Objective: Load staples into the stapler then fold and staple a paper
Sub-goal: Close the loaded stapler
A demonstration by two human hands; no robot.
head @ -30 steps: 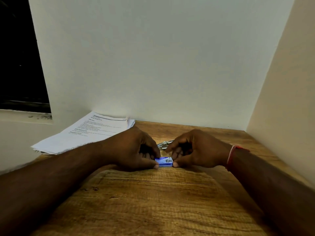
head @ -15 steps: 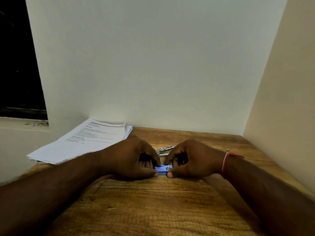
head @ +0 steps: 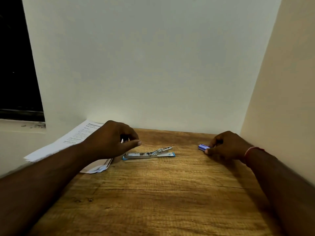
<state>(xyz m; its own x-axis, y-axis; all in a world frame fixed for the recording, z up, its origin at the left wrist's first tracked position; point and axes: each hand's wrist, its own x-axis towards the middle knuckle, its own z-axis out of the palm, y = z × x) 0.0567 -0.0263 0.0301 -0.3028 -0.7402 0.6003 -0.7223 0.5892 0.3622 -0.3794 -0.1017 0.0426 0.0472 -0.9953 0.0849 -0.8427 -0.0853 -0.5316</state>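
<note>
The stapler [head: 148,154], silver with blue ends, lies opened out flat on the wooden table [head: 153,193] at centre. My left hand [head: 114,141] hovers just left of it over the paper stack [head: 71,142], fingers curled and thumb pointing right. A small pale sliver shows between the fingers, and I cannot tell whether it is a held staple strip. At the right, near the side wall, my right hand [head: 227,147] pinches the small blue staple box [head: 203,147] low over the table.
A white wall closes the table's far edge and a beige wall [head: 281,99] runs along its right side, close to my right hand. The printed sheets overhang the table's left edge. A dark window [head: 15,65] is at the far left.
My hands, which held the blue box together at centre, have parted. The right hand carried the box to the right. The left hand rose to the left. The stapler now shows uncovered.
</note>
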